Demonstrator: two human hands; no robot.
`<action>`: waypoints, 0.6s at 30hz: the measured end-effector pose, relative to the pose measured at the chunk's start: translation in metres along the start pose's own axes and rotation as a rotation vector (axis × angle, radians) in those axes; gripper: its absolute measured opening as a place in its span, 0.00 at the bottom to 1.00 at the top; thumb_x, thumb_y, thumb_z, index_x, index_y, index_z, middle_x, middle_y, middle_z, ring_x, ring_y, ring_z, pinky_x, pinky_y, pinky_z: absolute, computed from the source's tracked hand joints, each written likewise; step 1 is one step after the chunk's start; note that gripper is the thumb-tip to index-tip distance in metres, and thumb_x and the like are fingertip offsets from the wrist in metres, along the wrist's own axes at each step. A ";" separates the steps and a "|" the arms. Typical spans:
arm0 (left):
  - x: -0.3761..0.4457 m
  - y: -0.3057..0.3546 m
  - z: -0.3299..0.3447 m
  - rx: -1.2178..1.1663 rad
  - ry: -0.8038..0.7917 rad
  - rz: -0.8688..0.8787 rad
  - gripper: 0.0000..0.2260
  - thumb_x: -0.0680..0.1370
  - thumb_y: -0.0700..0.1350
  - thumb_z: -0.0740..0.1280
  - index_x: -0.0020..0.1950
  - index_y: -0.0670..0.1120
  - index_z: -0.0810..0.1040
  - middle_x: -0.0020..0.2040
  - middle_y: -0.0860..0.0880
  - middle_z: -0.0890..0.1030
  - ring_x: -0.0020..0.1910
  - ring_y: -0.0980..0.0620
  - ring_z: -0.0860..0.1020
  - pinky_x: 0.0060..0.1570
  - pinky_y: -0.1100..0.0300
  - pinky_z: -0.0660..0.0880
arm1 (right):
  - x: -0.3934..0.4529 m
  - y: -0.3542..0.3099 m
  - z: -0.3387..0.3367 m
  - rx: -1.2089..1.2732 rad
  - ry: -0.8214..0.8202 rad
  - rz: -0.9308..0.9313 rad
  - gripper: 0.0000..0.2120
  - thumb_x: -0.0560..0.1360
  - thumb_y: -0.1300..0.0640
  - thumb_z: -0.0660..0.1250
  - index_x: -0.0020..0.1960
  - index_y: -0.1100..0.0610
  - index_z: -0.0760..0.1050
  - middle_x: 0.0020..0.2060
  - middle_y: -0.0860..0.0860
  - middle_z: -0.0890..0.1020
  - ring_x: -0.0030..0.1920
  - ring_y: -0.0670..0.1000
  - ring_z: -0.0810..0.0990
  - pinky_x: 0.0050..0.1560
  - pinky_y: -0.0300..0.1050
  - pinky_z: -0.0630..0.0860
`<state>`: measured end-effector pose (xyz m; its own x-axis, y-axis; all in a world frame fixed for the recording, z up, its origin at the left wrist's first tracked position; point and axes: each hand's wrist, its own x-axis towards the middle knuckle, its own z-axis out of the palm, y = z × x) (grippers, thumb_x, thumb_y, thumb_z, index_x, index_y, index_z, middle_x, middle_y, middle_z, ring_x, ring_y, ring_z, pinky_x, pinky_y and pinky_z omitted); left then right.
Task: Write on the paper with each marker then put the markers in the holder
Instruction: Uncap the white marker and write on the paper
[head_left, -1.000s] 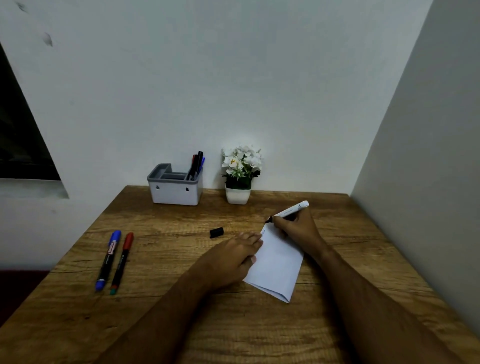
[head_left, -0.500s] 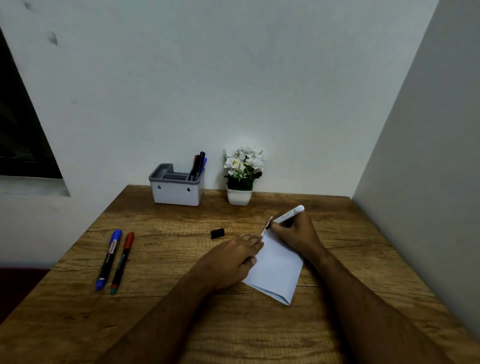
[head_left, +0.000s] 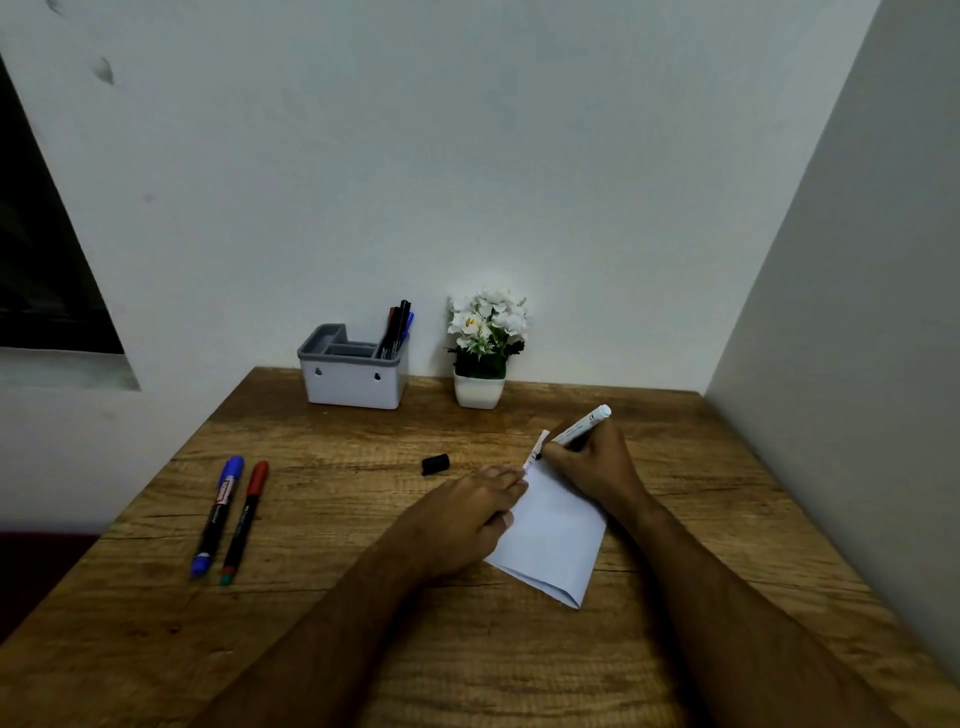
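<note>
Wooden table (head_left: 363, 649): paper (head_left: 556, 535), black cap (head_left: 435, 463), blue marker (head_left: 218, 514), red marker (head_left: 245, 521), holder (head_left: 353, 382), flowerpot (head_left: 479, 388).

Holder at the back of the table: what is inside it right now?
The holder has several markers standing in its right compartment; black, red and blue ends show. The left compartments look empty from here, though their floors and the markers' lower parts are hidden by the walls.

White paper (head_left: 553, 535), blue marker (head_left: 218, 512), red marker (head_left: 245, 519), grained brown table (head_left: 322, 597).
</note>
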<state>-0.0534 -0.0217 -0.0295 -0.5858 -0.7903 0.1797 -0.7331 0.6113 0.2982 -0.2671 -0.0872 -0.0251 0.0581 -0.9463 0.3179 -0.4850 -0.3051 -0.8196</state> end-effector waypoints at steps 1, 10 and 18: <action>0.000 0.000 0.000 -0.003 0.001 0.000 0.23 0.84 0.46 0.56 0.80 0.48 0.61 0.80 0.51 0.59 0.79 0.57 0.54 0.73 0.67 0.45 | 0.000 0.000 0.000 0.000 -0.005 -0.004 0.04 0.73 0.62 0.73 0.40 0.58 0.86 0.37 0.49 0.88 0.37 0.46 0.87 0.33 0.37 0.78; 0.000 0.000 0.000 -0.009 0.007 -0.007 0.23 0.84 0.46 0.56 0.79 0.47 0.61 0.80 0.51 0.59 0.79 0.57 0.54 0.72 0.67 0.45 | 0.004 0.005 0.002 -0.029 0.028 0.010 0.04 0.73 0.61 0.73 0.41 0.57 0.86 0.37 0.49 0.88 0.38 0.46 0.87 0.35 0.40 0.80; -0.001 -0.001 0.000 -0.015 0.007 -0.008 0.23 0.84 0.46 0.56 0.79 0.47 0.61 0.80 0.51 0.58 0.79 0.57 0.54 0.72 0.67 0.44 | 0.005 0.006 0.003 -0.036 0.045 0.037 0.03 0.74 0.60 0.74 0.43 0.57 0.86 0.38 0.49 0.88 0.37 0.45 0.87 0.34 0.39 0.80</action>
<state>-0.0529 -0.0215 -0.0302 -0.5778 -0.7952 0.1840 -0.7322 0.6046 0.3136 -0.2671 -0.0939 -0.0302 0.0005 -0.9508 0.3100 -0.5168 -0.2656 -0.8139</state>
